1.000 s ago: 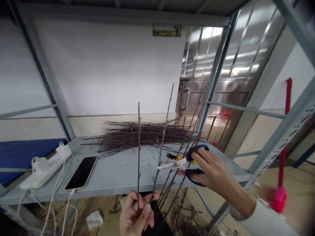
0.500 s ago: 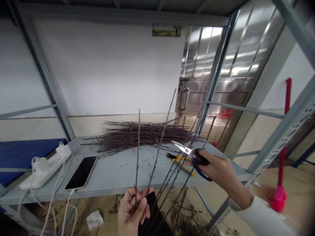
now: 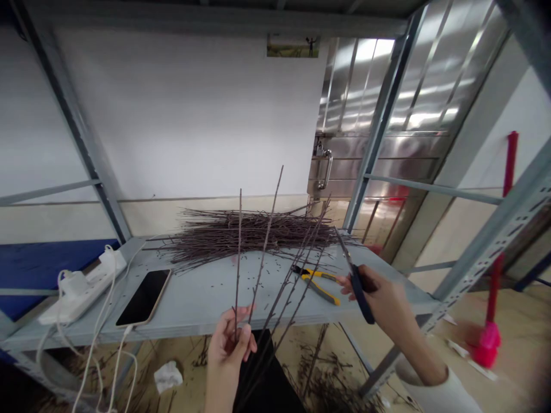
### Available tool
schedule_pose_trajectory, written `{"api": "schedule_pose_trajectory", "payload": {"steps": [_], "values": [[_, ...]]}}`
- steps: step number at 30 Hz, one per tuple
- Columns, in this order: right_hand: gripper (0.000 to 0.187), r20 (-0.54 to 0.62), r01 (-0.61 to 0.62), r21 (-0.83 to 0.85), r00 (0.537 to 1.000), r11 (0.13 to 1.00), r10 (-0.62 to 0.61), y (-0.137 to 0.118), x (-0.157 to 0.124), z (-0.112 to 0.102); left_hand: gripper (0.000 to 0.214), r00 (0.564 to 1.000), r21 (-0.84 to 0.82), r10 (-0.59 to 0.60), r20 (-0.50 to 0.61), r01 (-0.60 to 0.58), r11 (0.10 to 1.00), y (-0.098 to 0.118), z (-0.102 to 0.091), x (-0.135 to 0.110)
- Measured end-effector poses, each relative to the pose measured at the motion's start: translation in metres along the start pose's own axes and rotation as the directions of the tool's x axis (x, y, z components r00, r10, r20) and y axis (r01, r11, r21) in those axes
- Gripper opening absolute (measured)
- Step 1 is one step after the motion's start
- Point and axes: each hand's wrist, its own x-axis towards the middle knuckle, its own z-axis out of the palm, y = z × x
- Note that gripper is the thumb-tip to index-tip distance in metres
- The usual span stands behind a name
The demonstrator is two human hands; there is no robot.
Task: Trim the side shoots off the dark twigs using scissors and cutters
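Note:
My left hand [image 3: 230, 347], low in the middle, pinches thin brown twigs [image 3: 239, 246] that stand nearly upright. Several other branching twigs [image 3: 282, 301] slant up to the right beside it; whether this hand grips them too, I cannot tell. On the right, my right hand [image 3: 385, 298] is closed on dark-handled scissors [image 3: 361, 295], blades pointing up and left, apart from the twigs. Yellow-handled diagonal pliers [image 3: 321, 291] lie on the shelf left of that hand. Behind both hands, a large pile of twigs [image 3: 241, 235] lies along the back.
The grey metal shelf [image 3: 193, 307] carries a phone [image 3: 144, 297] and a white power strip [image 3: 77, 298] with cables at left. Twig scraps and a crumpled tissue [image 3: 168, 377] lie on the floor below. A shelf post [image 3: 495, 229] rises at right.
My right hand has moved slightly right and down with the scissors, whose blades have turned more upright. The slanting twigs have shifted left. My left hand still holds its twigs.

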Motion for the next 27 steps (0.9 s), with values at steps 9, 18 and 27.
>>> {"api": "schedule_pose_trajectory", "payload": {"steps": [9,18,27], "values": [[0.037,0.289,-0.417,0.527,0.907,0.74,0.305,-0.048,-0.082,0.081,0.04,0.979,0.09,-0.052,0.199,0.035,0.995,0.018,-0.001,0.026],[0.036,0.471,-0.561,0.745,0.825,0.361,0.311,-0.102,-0.09,0.13,0.036,0.976,0.06,-0.012,0.216,-0.001,0.998,0.047,0.016,0.036],[0.042,0.522,-0.578,0.794,0.807,0.187,0.278,-0.123,-0.08,0.127,0.033,0.974,0.354,0.077,0.213,-0.15,0.923,0.064,0.01,0.043]]}}
